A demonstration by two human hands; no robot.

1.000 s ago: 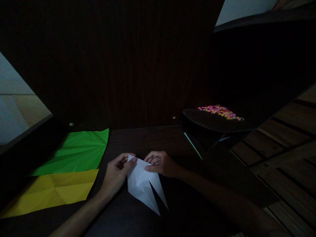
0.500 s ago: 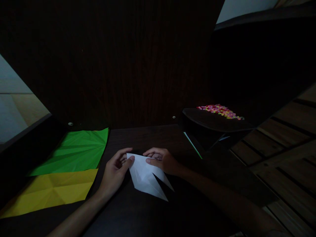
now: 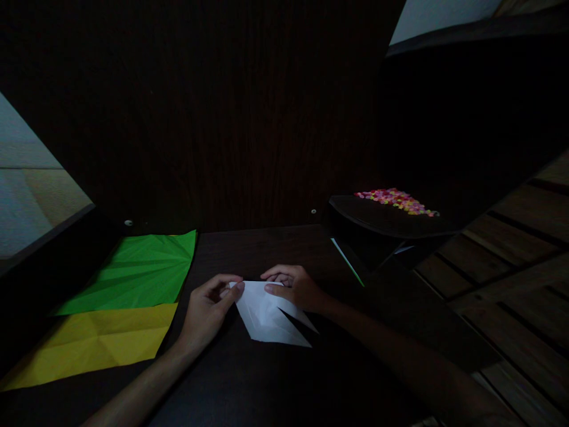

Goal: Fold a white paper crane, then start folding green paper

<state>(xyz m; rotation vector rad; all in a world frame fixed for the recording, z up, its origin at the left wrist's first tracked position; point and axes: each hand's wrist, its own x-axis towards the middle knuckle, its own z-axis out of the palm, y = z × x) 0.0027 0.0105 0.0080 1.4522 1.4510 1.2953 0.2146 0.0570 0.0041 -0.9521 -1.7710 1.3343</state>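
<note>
Lower centre of frame: folded white paper (image 3: 270,314) lies on the dark desk (image 3: 267,249) — left hand (image 3: 207,311) pinches its upper-left corner, right hand (image 3: 296,289) presses its top edge. Hands are apart, both on the sheet. Risk: dim light hides the creases, and the two free points could slip out of alignment — a crooked fold.
</note>
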